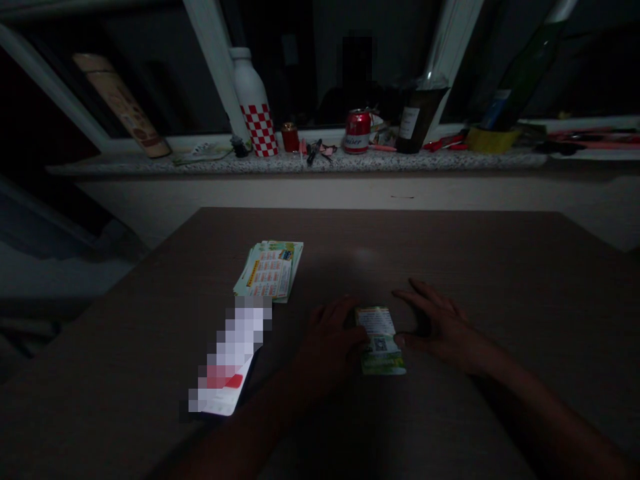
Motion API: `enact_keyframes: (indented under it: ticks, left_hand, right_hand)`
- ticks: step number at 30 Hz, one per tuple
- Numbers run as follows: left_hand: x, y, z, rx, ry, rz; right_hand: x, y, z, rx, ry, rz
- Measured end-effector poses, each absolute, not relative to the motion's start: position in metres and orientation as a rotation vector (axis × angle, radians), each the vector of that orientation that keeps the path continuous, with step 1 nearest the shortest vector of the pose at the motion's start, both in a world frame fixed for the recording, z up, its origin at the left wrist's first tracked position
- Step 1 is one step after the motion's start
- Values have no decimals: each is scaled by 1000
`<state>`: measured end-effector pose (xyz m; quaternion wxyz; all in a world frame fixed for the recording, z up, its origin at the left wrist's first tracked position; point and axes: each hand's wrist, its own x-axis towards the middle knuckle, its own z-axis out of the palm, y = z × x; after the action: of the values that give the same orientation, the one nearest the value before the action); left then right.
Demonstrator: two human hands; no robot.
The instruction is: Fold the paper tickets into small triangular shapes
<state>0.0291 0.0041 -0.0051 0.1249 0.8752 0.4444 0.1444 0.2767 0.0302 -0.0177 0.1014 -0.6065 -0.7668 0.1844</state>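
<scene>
A small folded leaflet (377, 323) with printed text, a QR code and a green lower strip lies on the table in front of me. My left hand (330, 343) rests at its left side, thumb over the leaflet's edge and fingers loosely spread. On the other side my right hand (445, 333) has its thumb at the right edge, with the other fingers stretched out and apart from the thumb. Farther left lies a stack of printed leaflets (270, 270). Just below that stack is a lit phone (225, 393), its screen partly blurred out. Dim light hides finger detail.
The brown wooden table (465, 247) meets a wall below a speckled windowsill (320, 160). On the sill stand a checkered bottle (257, 113), a tan bottle (125, 107), a red can (357, 131), a dark cup (417, 123) and a green bottle (523, 73).
</scene>
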Motion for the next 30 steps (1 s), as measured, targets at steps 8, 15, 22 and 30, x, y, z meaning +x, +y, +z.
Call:
enact_keyframes:
  ticks: [8,15,22,30]
  left_hand:
    - [38,1,-7,2795,987,356]
    - [36,1,-14,2703,1021,399]
    - [36,0,-12,2655,1053,347]
    - [37,1,-15,2671,1055,334]
  right_hand:
    - [275,30,-16,-1826,-2260,575]
    - [276,27,-14,-1815,-2283,582]
    - [279,25,-13,-1799,-2328,643]
    - [279,23,-11,-1807,-2393,683]
